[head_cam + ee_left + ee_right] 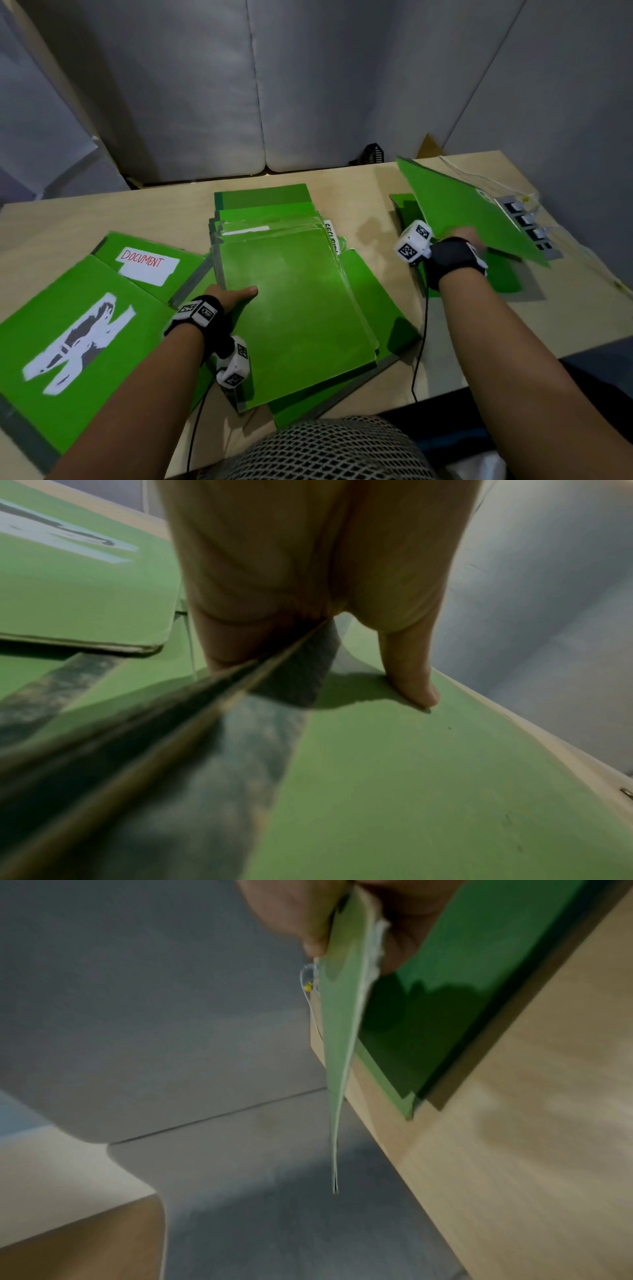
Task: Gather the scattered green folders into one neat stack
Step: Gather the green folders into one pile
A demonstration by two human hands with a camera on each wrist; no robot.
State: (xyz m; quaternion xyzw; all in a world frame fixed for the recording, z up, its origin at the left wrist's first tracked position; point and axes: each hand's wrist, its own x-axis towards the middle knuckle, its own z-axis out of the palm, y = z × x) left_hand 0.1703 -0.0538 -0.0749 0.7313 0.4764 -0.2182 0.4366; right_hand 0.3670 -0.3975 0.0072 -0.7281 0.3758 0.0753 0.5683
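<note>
Right hand (460,247) pinched a green folder (469,209) by its near edge, thumb on top and fingers under, holding it tilted and clear of the worktop (383,192) at the right side, above another folder (503,277) lying flat there. Left hand (236,298) gripped the left edge of the centre stack (294,294), thumb flat on the top cover and fingers tucked under the edge per the left wrist view. Stack was ragged, several folders fanned out at the far and near ends. Two more folders sat on the left: the labelled DOCUMENT folder (147,263) and a big one with a white graphic (78,339), overlapping each other. A power strip (524,219) lay under the lifted folder's far edge, its cables running past. To do this step well: probably swing the lifted folder across level, clear of the cables, lay it square on the top cover, keep the left hand bracing the stack so it doesn't slide, then tap the edges flush. Thin card likely flexes, so support it from below.
</note>
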